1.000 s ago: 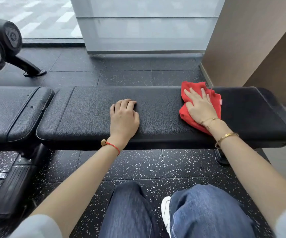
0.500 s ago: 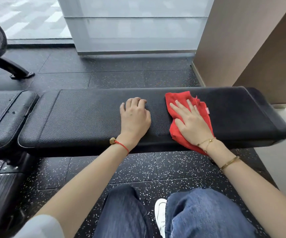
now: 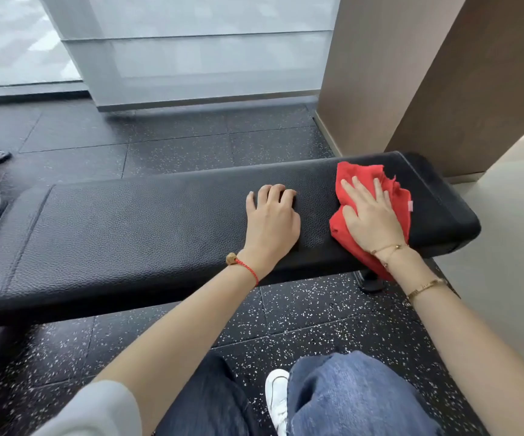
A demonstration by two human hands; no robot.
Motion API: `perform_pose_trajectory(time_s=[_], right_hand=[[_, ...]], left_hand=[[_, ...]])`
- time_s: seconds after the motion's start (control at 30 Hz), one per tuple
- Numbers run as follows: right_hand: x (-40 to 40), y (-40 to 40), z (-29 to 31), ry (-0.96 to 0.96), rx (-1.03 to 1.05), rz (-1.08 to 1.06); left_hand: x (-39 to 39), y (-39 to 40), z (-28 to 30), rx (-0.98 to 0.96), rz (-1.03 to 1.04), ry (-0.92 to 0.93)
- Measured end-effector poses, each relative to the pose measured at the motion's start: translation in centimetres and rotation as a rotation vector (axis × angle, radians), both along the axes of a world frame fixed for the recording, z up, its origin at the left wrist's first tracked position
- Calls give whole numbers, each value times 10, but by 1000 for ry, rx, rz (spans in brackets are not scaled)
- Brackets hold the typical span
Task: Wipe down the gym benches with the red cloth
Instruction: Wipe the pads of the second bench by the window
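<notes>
Right hand [image 3: 372, 218] presses flat, fingers spread, on my red cloth [image 3: 361, 177] near the bench [image 3: 147, 228] end; left hand [image 3: 271, 220] rests beside, fingers seemingly curled, gripping nothing.

Floor's that black rubber gym tiling [image 3: 172, 146] with white speckles all over it, seams showing between the tiles. Past the tiling there's a frosted glass panel [image 3: 197, 58] sitting on a metal base strip. Right of the glass is a brown wall column [image 3: 411, 73], and right of that the tiling stops and a pale smooth floor [image 3: 506, 231] begins. White sneaker [image 3: 278, 398] planted on the tiles at the bottom, blue jeans [image 3: 349, 401] just beside it.
</notes>
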State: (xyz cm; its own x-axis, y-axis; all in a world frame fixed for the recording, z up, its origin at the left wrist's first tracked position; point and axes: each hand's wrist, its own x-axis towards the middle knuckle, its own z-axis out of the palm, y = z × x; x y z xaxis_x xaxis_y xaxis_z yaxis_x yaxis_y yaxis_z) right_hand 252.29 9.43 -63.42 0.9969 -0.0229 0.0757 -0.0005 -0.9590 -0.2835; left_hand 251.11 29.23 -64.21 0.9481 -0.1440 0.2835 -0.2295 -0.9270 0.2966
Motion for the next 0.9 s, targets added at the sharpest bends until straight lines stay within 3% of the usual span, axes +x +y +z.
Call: perform_pose_trajectory(time_s=[0.17, 0.33, 0.6, 0.77, 0.9], right_hand=[[-25, -46, -4, -45, 9, -246], [14, -85, 3, 28, -5, -441], [84, -65, 12, 119, -9, -164], [52, -42, 4, 70, 11, 124], [33, -55, -1, 45, 1, 84]], left_hand=[[3, -10, -3, 39, -7, 8], [2, -13, -4, 44, -9, -4], [2, -15, -4, 44, 8, -23], [4, -14, -6, 29, 12, -26], [3, -13, -6, 8, -8, -36]])
